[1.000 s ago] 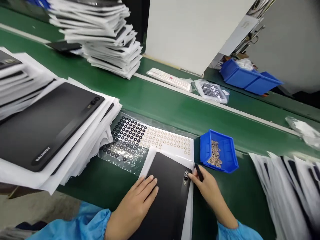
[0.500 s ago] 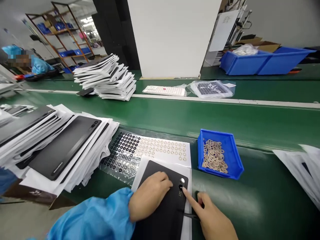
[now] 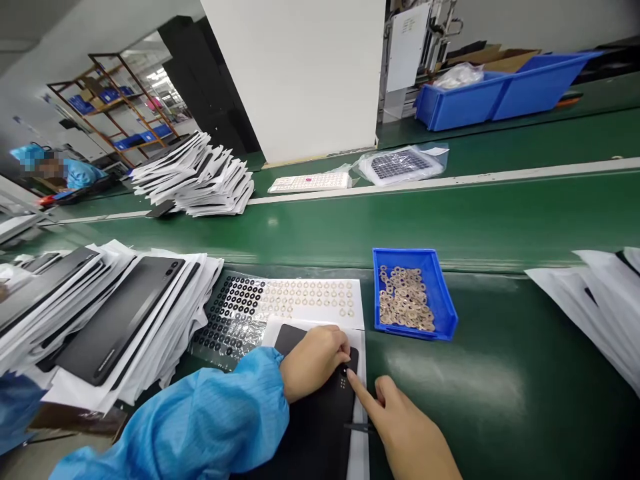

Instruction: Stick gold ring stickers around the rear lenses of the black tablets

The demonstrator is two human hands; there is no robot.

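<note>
Appearing at the upper left of the frame: one person (image 3: 83, 175), wearing a blue cap and sleeve. Lower left: one stack of tablets (image 3: 170, 333), black, with white paper showing between them. Above it: one taller stack of wrapped tablets (image 3: 195, 180), leaning unevenly. Left of centre: one clear sheet of black rings (image 3: 240, 295), lying next to one white card of pale rings (image 3: 320, 293). Lower centre: one left hand (image 3: 315, 360), bending over the lens corner; its fingertips are gathering there, though whether they are pinching anything cannot be told. Beneath: one black tablet (image 3: 315, 433), lying on white paper at the lower centre of the frame. Right of it: one right hand (image 3: 400, 427), its forefinger pointing out and touching the tablet beside the lower lens, its other fingers curling round one thin dark tool (image 3: 357, 427). Right of centre: one blue tray (image 3: 443, 310), holding loose tan rings (image 3: 405, 300). Upper right: two blue bins (image 3: 460, 103), standing together. Right edge: white papers (image 3: 600, 320), fanning out.
</note>
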